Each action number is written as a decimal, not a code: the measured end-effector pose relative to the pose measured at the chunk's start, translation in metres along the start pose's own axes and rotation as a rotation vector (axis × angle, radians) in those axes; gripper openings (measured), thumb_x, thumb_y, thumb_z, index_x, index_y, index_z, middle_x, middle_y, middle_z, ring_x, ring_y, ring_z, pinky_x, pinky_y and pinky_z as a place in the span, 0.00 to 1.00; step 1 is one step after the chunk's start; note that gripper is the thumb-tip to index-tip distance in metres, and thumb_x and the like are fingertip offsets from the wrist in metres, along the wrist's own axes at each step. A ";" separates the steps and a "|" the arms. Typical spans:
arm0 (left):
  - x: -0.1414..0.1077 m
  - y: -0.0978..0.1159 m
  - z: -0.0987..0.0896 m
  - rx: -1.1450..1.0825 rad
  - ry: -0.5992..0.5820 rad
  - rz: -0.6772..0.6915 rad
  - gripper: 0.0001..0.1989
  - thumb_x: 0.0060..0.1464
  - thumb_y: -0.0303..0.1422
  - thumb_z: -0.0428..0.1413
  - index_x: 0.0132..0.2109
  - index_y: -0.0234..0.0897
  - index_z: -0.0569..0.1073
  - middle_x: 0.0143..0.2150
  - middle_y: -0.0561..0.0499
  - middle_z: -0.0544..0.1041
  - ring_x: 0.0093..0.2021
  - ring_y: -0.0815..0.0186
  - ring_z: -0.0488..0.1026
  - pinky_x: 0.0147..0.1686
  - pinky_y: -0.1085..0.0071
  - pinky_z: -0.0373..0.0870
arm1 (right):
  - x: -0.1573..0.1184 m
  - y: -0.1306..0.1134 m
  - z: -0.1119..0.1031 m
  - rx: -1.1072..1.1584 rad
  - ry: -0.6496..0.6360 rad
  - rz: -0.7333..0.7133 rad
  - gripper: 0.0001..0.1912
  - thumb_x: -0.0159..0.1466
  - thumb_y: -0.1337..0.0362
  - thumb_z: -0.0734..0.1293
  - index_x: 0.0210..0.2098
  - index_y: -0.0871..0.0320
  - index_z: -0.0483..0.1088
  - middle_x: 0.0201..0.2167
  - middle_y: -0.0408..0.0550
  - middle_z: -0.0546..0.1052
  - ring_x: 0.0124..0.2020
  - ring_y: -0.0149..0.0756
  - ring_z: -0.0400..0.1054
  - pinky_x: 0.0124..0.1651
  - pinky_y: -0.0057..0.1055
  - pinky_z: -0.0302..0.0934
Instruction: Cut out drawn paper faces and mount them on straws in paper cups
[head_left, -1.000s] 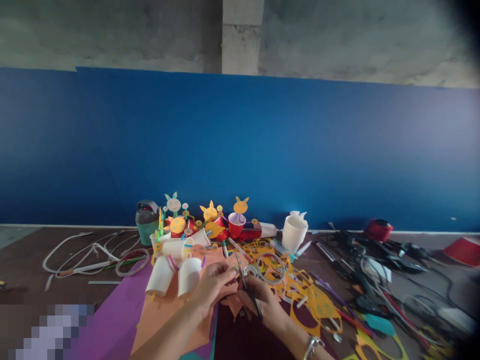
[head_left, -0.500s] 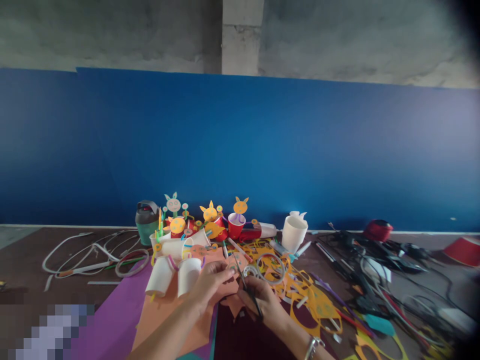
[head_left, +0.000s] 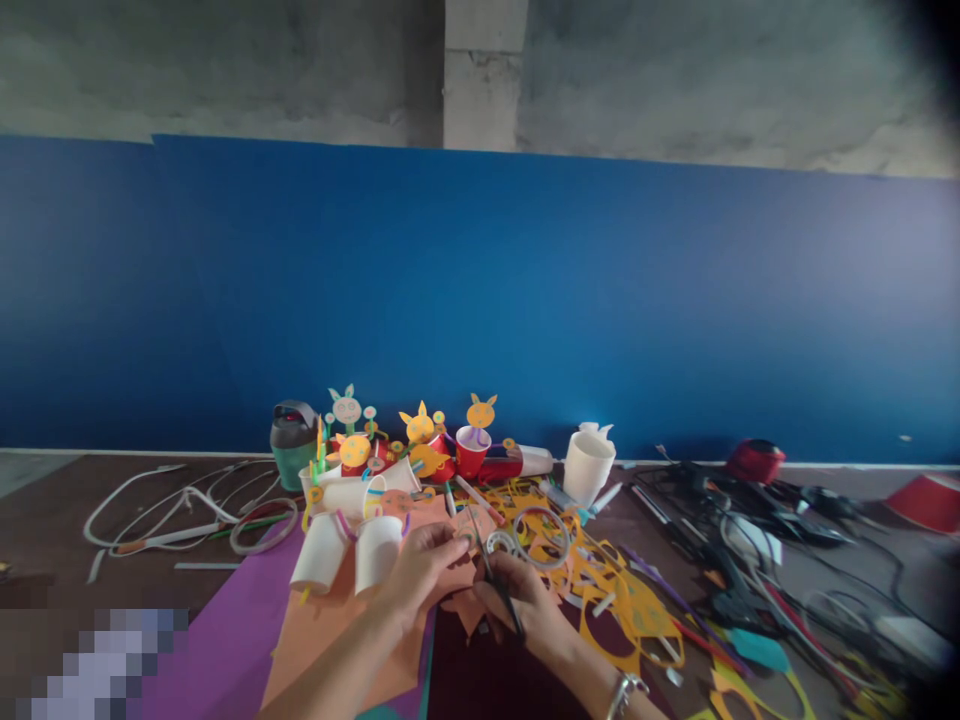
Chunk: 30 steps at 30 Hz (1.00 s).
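A pair of scissors (head_left: pixel 513 610) with dark handles is in my right hand (head_left: pixel 529 592), fingers closed round them. Their thin blades point up and away, beside my left fingertips. My left hand (head_left: pixel 426 562) pinches a small piece of paper (head_left: pixel 467 537) near the blades; its outline is partly hidden by my fingers. Under my left arm lies a peach paper sheet (head_left: pixel 349 640). A cut scrap of peach paper (head_left: pixel 466 606) rests on the table below the hands. Two upturned white paper cups (head_left: pixel 379 550) stand just left of my left hand.
Cup figures with paper animal heads (head_left: pixel 481 411) crowd the back. Tape rolls (head_left: pixel 541 538) and yellow-orange paper offcuts (head_left: pixel 637 605) spread rightward. A white cup (head_left: pixel 589 465) stands behind them. Cables and a black glue gun (head_left: pixel 750 600) lie farther right; purple paper (head_left: pixel 217 630) lies left.
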<state>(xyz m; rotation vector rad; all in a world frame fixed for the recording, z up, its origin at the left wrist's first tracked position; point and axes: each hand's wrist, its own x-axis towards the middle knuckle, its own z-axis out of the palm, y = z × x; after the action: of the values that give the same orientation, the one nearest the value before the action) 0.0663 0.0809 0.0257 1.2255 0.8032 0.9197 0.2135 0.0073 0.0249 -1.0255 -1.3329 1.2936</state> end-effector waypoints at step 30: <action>-0.004 0.005 0.005 -0.030 -0.021 0.032 0.09 0.47 0.35 0.61 0.26 0.33 0.75 0.24 0.51 0.75 0.27 0.69 0.68 0.30 0.75 0.61 | 0.001 0.004 0.000 0.037 0.004 -0.001 0.19 0.54 0.51 0.70 0.28 0.60 0.63 0.16 0.36 0.66 0.12 0.22 0.56 0.15 0.20 0.49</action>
<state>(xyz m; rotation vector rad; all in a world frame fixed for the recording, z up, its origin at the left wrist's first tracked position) 0.0680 0.0757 0.0316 1.2230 0.7527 0.9403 0.2130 0.0083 0.0210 -1.0016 -1.3015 1.3103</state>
